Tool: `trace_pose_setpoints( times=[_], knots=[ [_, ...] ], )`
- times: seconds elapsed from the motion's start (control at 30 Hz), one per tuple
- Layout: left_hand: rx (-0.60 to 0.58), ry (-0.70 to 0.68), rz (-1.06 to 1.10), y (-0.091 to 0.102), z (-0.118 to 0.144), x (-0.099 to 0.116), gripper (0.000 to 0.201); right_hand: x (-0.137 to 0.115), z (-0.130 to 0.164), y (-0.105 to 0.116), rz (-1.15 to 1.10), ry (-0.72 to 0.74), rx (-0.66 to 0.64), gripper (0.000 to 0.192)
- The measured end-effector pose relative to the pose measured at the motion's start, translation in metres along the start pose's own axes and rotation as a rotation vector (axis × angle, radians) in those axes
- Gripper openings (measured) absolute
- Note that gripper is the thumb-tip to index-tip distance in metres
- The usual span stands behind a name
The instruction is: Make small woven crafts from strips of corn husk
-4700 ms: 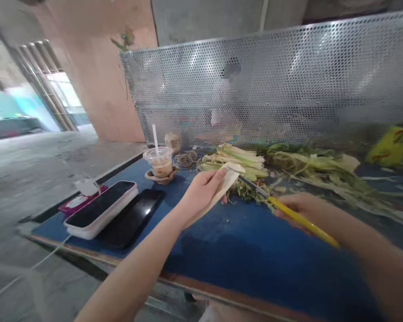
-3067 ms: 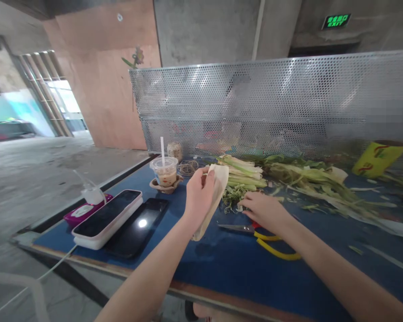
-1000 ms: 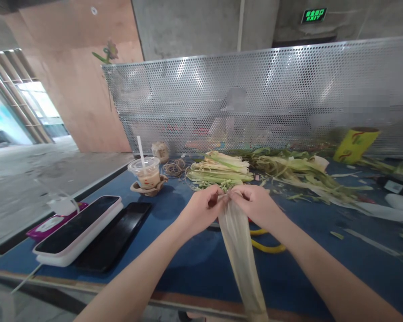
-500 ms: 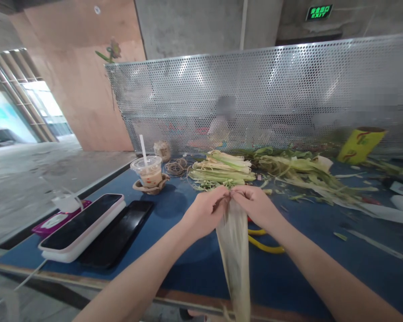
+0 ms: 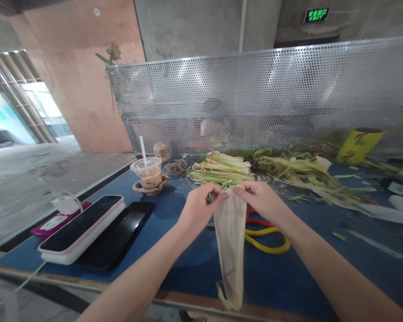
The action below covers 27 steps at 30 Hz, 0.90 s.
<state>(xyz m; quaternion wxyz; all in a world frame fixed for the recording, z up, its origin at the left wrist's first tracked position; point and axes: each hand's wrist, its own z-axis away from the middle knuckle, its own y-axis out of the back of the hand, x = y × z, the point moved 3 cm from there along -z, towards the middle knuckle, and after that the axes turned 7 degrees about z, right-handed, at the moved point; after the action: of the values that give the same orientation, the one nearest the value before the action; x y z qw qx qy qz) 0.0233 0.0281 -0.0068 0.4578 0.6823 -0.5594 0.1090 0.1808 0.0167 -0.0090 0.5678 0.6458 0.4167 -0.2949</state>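
A long pale corn husk (image 5: 230,241) hangs down from my two hands, its curled lower tip near the table's front edge. My left hand (image 5: 201,203) pinches the husk's upper left corner between thumb and fingers. At the upper right corner, my right hand (image 5: 257,194) pinches it the same way, so the top edge is spread between them. Behind the husk lie scissors with red and yellow handles (image 5: 272,243), their blades mostly covered. Just beyond my fingers is a pile of trimmed pale-green husk bundles (image 5: 221,167).
On the left are a black phone (image 5: 117,235), a phone in a white-pink case (image 5: 83,223), a purple device (image 5: 53,223) and a drink cup with a straw (image 5: 147,172). Twine (image 5: 176,168) lies behind. Loose husks (image 5: 295,172) and a yellow roll (image 5: 359,145) are at right, before a perforated metal screen (image 5: 188,98).
My hands have moved slightly apart, spreading the husk's top edge wider. Its lower end has risen and shifted left, and more of the scissors' handles shows.
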Motion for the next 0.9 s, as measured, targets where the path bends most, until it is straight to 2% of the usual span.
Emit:
trace_pose_setpoints(
  times=[0.1, 0.27, 0.33, 0.4, 0.53, 0.6, 0.7, 0.77, 0.8, 0.83, 0.9],
  knots=[
    [0.092, -0.200, -0.086, 0.001, 0.003, 0.005, 0.007, 0.003, -0.002, -0.001, -0.045, -0.046, 0.042, 0.028],
    [0.238, -0.508, -0.150, 0.004, 0.010, 0.019, 0.005, 0.004, -0.003, 0.000, -0.153, -0.090, 0.074, 0.027],
    [0.213, -0.604, -0.150, 0.004, 0.014, 0.026, 0.006, 0.006, -0.004, 0.004, -0.198, -0.111, 0.098, 0.026],
    [0.139, -0.700, -0.103, 0.002, 0.018, 0.035, 0.009, 0.009, -0.006, 0.012, -0.242, -0.131, 0.159, 0.024],
    [0.022, -0.857, 0.027, 0.003, 0.028, 0.055, 0.011, 0.025, -0.015, 0.041, -0.302, -0.188, 0.384, 0.020],
    [-0.108, -0.836, 0.094, 0.005, 0.034, 0.065, 0.015, 0.037, -0.019, 0.061, -0.323, -0.234, 0.519, 0.018],
    [-0.292, -0.672, 0.182, 0.016, 0.044, 0.080, 0.015, 0.056, -0.020, 0.094, -0.346, -0.316, 0.726, 0.018],
    [-0.336, -0.537, 0.164, 0.026, 0.049, 0.085, 0.018, 0.067, -0.016, 0.113, -0.343, -0.384, 0.840, 0.014],
    [-0.315, -0.500, 0.195, 0.031, 0.050, 0.087, 0.017, 0.071, -0.013, 0.121, -0.338, -0.414, 0.880, 0.015],
    [-0.351, -0.510, 0.243, 0.035, 0.052, 0.089, 0.016, 0.074, -0.010, 0.128, -0.333, -0.441, 0.911, 0.021],
    [-0.273, -0.530, 0.383, 0.043, 0.049, 0.088, 0.016, 0.077, -0.004, 0.136, -0.323, -0.476, 0.958, 0.029]
  ],
)
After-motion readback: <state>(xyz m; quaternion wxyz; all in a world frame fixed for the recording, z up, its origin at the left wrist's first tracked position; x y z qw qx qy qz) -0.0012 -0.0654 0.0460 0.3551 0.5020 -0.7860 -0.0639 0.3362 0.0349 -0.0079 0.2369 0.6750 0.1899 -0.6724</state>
